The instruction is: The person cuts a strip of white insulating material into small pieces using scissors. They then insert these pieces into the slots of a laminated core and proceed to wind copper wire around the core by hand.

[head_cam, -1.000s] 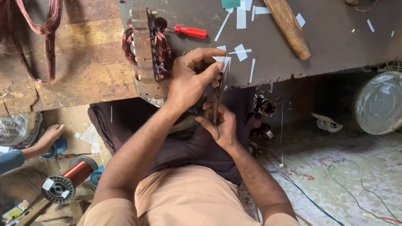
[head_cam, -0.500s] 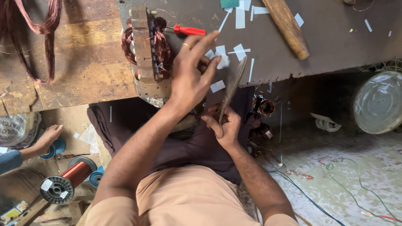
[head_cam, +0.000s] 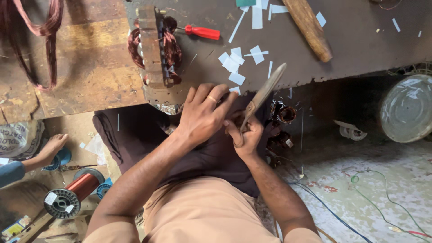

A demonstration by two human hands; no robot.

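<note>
The dark workbench [head_cam: 360, 49] fills the top of the view, and everything else sits in relation to it. On its left part, near the front edge, stands a motor stator [head_cam: 155, 49] on edge, copper windings bulging from both of its faces. Just right of the stator, further back on the workbench, lies a red-handled screwdriver [head_cam: 202, 32], and well to the right of that a thick wooden handle [head_cam: 308, 28] lies slantwise. White paper slips [head_cam: 234, 65] are scattered over the workbench between the stator and the wooden handle, some of them right at the front edge. A loop of copper wire [head_cam: 38, 42] hangs over the wooden top at the far left. Below the workbench's front edge, on the floor to the left, a spool of copper wire [head_cam: 72, 193] lies on its side, with another person's hand [head_cam: 51, 147] near it; to the right under the bench sits a round metal bowl [head_cam: 407, 108]. The person's own left hand [head_cam: 202, 117] is half curled just under the front edge, fingers bent toward the scissors; whether it pinches anything I cannot tell. The right hand [head_cam: 245, 135] is closed around the handles of the scissors [head_cam: 261, 96], whose blades point up and right across the workbench's edge.
</note>
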